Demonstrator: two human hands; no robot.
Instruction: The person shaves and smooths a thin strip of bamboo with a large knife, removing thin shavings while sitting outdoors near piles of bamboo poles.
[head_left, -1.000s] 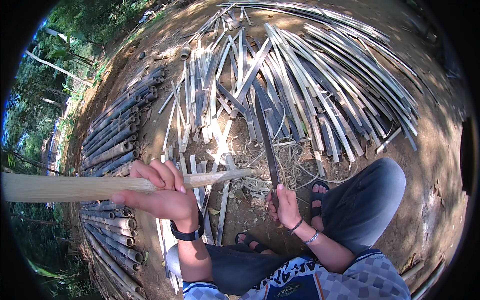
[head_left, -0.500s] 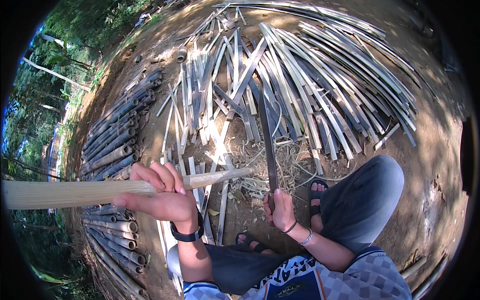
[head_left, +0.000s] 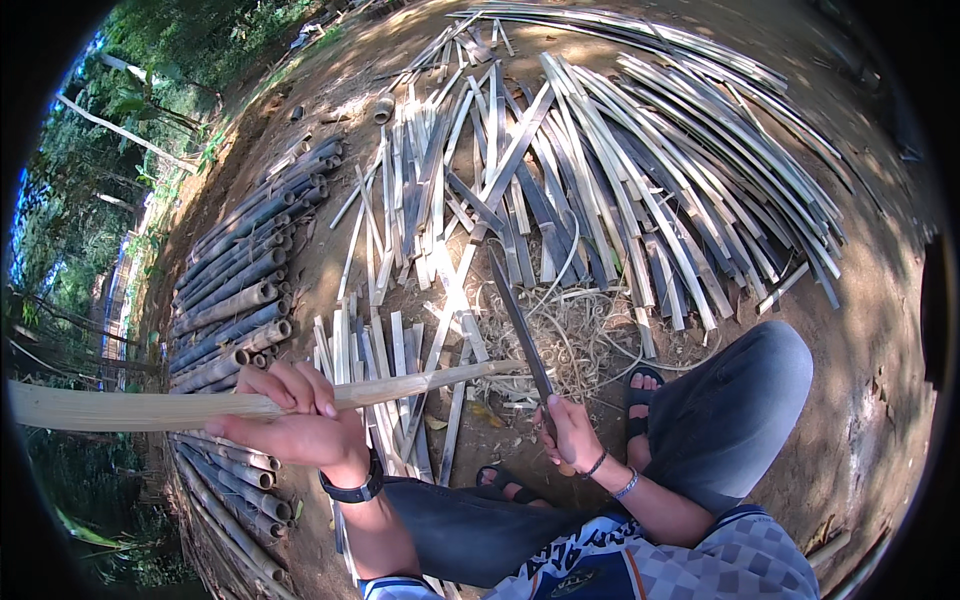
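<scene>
Left hand (head_left: 295, 425) gripped bamboo strip (head_left: 230, 403) held level; right hand (head_left: 572, 432) clasped long knife (head_left: 522, 325), blade over split slats (head_left: 600, 190).

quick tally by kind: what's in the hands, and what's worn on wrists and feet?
Bamboo strip, left hand holds it: 1
Long knife, right hand holds it: 1
Black watch, left wrist: 1
Bracelets, right wrist: 2
Sandals: 2
Total: 7
Split strips and round poles on the ground are too many and overlapped to count.
</scene>
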